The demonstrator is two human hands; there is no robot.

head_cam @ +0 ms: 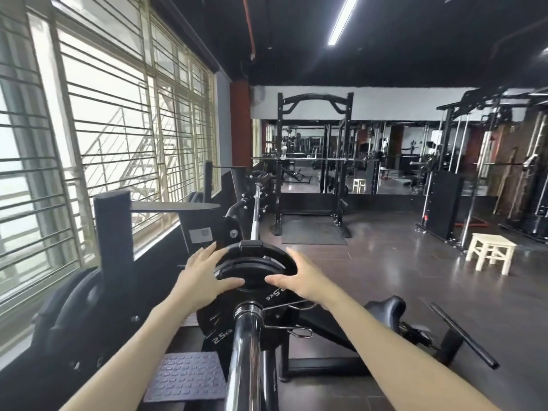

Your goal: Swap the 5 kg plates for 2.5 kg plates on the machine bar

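Head view. My left hand [204,274] and my right hand [299,277] reach forward to either side of the black round rubber-coated weight plate [256,264] seated on the chrome steel machine bar [247,348]. The fingers of both hands are spread wide and nearly straight; the left thumb lies against the plate's near face, the right thumb likewise, and neither hand curls round the rim (whether the far fingers touch the plate I cannot tell). Nearer to me on the same bar sits a second black plate marked "2.5 kg" [216,327], just behind the bar's chrome collar ring, with a steel wire spring clip [289,329] sticking out to the right of the sleeve. A long thin silver barbell shaft [255,212] runs away beyond the plates toward the black machine frame. To the left stand barred windows [103,114]; below lies a grey studded foot pad [186,375]. On the dark floor to the right stands a pale wooden stool [490,252], and a black squat rack [314,161] stands before the mirror wall.
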